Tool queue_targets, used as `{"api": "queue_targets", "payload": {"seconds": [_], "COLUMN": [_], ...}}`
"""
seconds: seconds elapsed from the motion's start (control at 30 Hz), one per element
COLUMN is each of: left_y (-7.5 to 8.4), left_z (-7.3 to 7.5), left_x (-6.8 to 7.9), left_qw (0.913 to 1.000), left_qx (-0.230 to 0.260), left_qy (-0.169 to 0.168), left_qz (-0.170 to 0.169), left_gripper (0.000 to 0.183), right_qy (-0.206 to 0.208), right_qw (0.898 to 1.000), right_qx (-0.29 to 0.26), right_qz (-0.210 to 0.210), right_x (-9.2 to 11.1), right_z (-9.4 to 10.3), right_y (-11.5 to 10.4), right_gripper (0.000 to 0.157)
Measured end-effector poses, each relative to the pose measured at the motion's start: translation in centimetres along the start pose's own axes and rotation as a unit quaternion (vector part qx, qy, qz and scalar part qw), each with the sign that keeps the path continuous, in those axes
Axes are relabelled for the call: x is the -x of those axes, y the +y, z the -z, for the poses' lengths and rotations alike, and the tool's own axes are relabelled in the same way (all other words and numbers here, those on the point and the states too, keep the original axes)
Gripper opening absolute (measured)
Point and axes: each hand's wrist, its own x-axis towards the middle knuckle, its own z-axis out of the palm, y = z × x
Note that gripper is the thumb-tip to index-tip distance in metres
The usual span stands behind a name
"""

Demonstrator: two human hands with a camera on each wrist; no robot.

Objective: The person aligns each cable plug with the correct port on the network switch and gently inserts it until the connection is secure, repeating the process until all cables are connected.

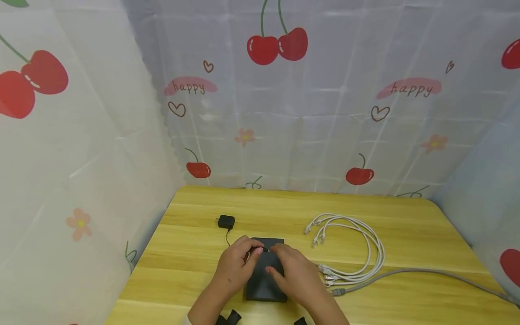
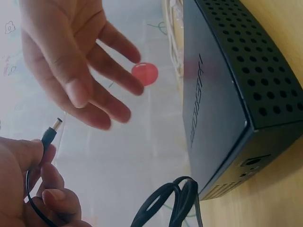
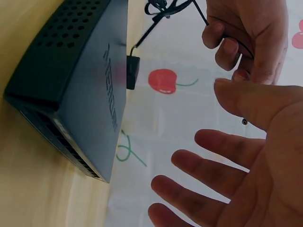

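Note:
Between thumb and fingers my left hand (image 1: 237, 264) pinches the cord of a black power adapter just behind its barrel plug (image 2: 50, 134), whose metal tip points outward. A looped part of the black cord (image 2: 176, 201) hangs near that hand in the left wrist view. My right hand (image 1: 295, 274) holds nothing, its fingers spread close to the plug. Both hands are above a flat black box-shaped device (image 1: 266, 286) with vent holes and lettering; a small socket (image 2: 255, 161) shows on one side. The black adapter (image 1: 226, 221) lies behind the left hand.
White network cables (image 1: 379, 253) lie coiled on the right of the wooden table (image 1: 170, 271). A grey network cable (image 1: 406, 271) stretches to the right edge. Behind the table hangs a cherry-patterned sheet (image 1: 284, 135). Black objects (image 1: 233, 317) show at the bottom edge.

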Motion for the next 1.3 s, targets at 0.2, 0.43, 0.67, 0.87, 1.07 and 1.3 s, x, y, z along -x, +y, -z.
{"api": "queue_targets", "payload": {"seconds": [0.2,0.43,0.67,0.87,1.07,1.3], "left_y": [-0.5,-0.7,-0.7,-0.8,-0.6,-0.4], "left_z": [0.3,-0.1,0.1,0.3,0.4,0.4], "left_x": [0.3,0.0,0.1,0.3,0.3,0.2], "left_qw": [0.9999,0.9998,0.9996,0.9994,0.9993,0.9990], "left_qx": [-0.003,-0.001,0.003,-0.004,-0.012,-0.007], "left_qy": [0.002,-0.009,-0.015,-0.020,-0.020,-0.030], "left_qz": [0.012,0.019,0.023,0.029,0.030,0.033], "left_gripper": [0.020,0.029,0.025,0.022,0.020,0.020], "right_qy": [-0.095,-0.143,-0.188,-0.204,-0.186,-0.181], "right_qw": [0.995,0.989,0.982,0.979,0.982,0.983], "right_qx": [0.004,0.043,0.033,0.029,0.030,0.044], "right_qz": [-0.002,-0.008,-0.003,0.008,0.009,0.001], "right_x": [-0.2,0.0,0.1,0.0,0.0,-0.1], "right_z": [-1.7,-3.1,-4.3,-5.1,-5.7,-5.7], "right_y": [-0.5,-0.9,-1.2,-1.4,-1.2,-1.5], "right_gripper": [0.068,0.083,0.092,0.081,0.079,0.074]}}
